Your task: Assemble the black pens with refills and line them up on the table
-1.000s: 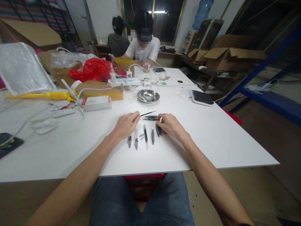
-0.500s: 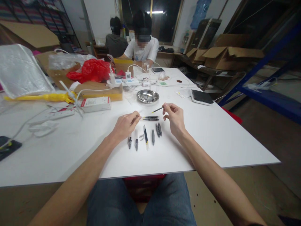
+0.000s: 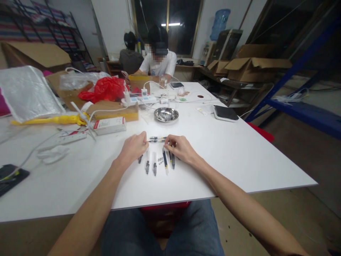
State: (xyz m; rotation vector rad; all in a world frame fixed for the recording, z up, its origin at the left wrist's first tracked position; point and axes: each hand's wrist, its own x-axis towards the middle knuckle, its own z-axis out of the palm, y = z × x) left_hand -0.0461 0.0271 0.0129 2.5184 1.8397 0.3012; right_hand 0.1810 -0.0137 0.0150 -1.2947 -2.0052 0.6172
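Note:
My left hand [image 3: 134, 147] is closed, thumb and fingers pressed together beside the left ends of two pens [image 3: 157, 138] lying crosswise; whatever it pinches is hidden. My right hand [image 3: 181, 146] is closed in a pinch at the pens' right ends. From under its fingers a dark pen refill [image 3: 170, 155] with a yellow part points down toward the table. Below the hands lie clear pen tubes with dark tips [image 3: 147, 165], some small dark parts [image 3: 160, 160], more refills [image 3: 165, 159] and a grey barrel [image 3: 173, 162], partly covered by my right hand.
A shiny metal bowl [image 3: 166, 115] stands beyond my hands. A white box [image 3: 109, 125], power strip [image 3: 140, 100], cables and a red bag [image 3: 103, 89] fill the back left. A black-topped device [image 3: 226, 113] lies at the right. A person [image 3: 159, 60] sits across the table.
My right hand has come left and down with the refill, which now points downward. My left hand has shifted left, and the camera view has tilted up slightly.

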